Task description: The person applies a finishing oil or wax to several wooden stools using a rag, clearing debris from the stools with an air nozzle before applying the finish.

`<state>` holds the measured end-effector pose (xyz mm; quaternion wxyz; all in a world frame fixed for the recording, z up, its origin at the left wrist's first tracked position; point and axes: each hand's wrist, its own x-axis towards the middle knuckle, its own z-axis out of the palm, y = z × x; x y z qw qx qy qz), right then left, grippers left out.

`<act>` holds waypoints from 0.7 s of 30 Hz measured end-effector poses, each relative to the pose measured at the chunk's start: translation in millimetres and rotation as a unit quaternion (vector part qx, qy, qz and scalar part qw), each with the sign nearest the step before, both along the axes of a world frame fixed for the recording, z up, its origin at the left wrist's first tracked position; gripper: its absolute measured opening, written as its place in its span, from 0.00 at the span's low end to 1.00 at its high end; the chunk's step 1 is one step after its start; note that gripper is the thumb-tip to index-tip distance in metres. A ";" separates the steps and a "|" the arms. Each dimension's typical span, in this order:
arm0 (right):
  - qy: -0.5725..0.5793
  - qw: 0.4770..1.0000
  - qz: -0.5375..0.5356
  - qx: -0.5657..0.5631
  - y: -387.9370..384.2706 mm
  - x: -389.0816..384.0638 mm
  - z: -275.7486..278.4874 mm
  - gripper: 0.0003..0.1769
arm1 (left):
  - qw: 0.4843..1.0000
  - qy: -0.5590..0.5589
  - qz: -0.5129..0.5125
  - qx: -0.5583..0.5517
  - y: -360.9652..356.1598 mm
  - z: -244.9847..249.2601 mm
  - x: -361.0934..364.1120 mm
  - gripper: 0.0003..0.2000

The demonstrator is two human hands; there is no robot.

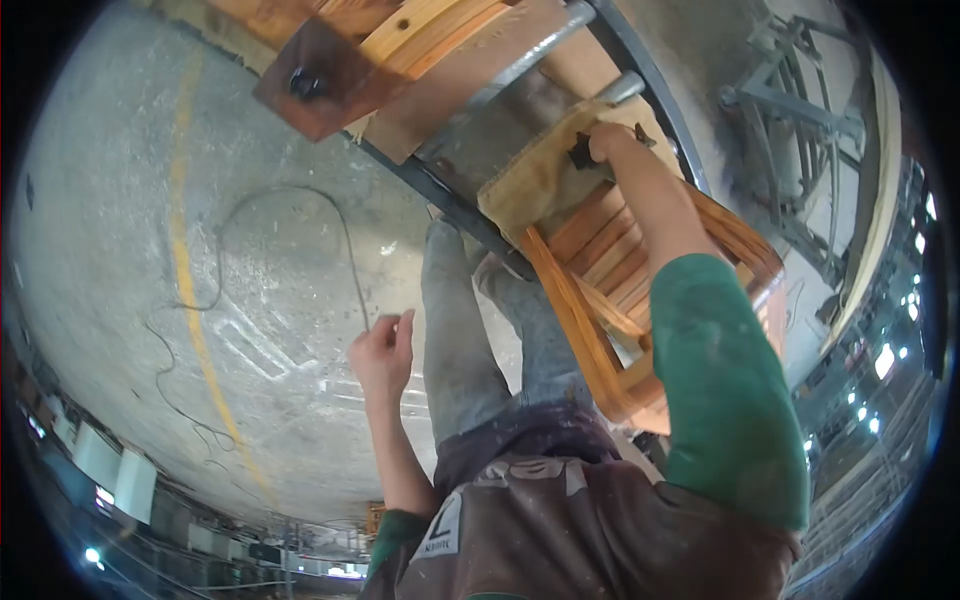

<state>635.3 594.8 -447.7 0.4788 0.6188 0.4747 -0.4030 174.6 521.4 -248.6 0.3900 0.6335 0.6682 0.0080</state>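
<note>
Concrete floor below; at 1 o'clock the right hand grips a tan cloth on a stiff, probably heavy wooden chair, best held by its rails; the left hand is half-curled and empty.

Fig. head view | right hand gripped black knob on tan cloth over slatted wooden frame | left hand hung loosely curled above concrete floor

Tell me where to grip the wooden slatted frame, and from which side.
Probably the curved outer rail of the wooden slatted frame, from the person's left. That rail lies bare along its length, nearest the left hand; the right hand, on a black knob, and its arm cross the slats, and the tan cloth drapes the far end.
</note>
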 end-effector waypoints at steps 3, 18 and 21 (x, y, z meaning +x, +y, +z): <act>0.020 0.997 0.044 -0.064 28.2 -6.8 83.5 0.23 | 0.994 -0.055 -0.095 0.019 37.8 6.6 23.8 0.12; 0.175 0.878 0.037 0.445 -177.7 -185.5 360.8 0.10 | 0.930 -0.188 -0.298 -0.103 94.9 34.7 214.8 0.17; 0.336 0.775 -0.109 0.524 -229.4 -165.1 388.5 0.15 | 0.906 -0.192 -0.367 -0.085 71.5 54.7 257.2 0.20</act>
